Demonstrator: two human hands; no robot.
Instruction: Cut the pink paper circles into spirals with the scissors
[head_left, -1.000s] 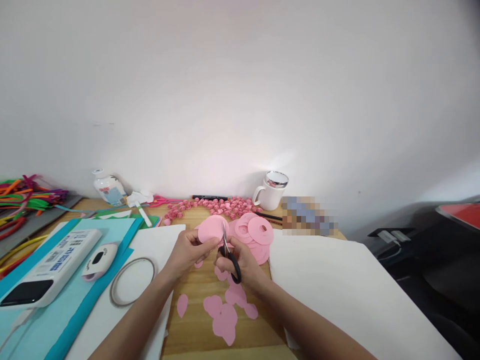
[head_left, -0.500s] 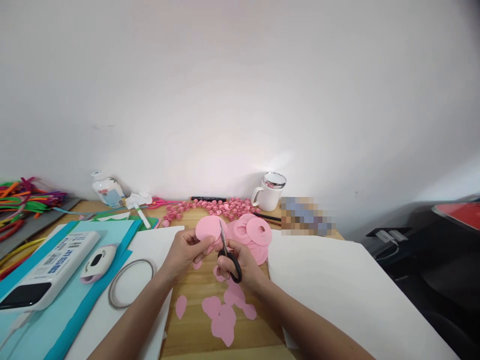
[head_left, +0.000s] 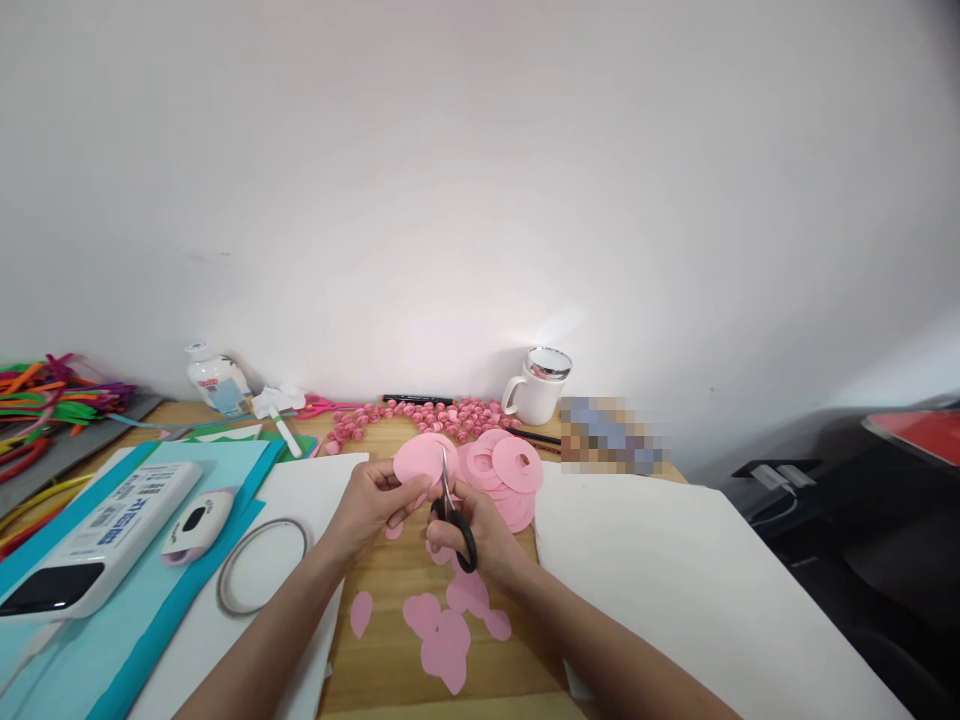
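My left hand [head_left: 381,497] pinches a round pink paper disc [head_left: 416,459] between thumb and fingers. In my right hand [head_left: 469,530] is a pair of scissors with black handles [head_left: 466,545]; their blades point up and lie against the right part of the disc. Just behind and to the right lies a pile of pink paper discs [head_left: 517,465], some with a hole in the middle. Pink paper petals [head_left: 448,645] are scattered on the wooden table [head_left: 375,680] between my forearms.
Small rolled pink pieces [head_left: 427,412] lie along the back, near a white mug [head_left: 537,386]. White sheets [head_left: 660,560] cover the right side. At left are a tape roll [head_left: 225,585], a white device [head_left: 97,540] on blue paper, a white bottle [head_left: 219,380] and colourful pipe cleaners [head_left: 52,400].
The scissors' handles have spread apart as my right thumb moved left and down. The disc is tilted slightly differently in my left hand.
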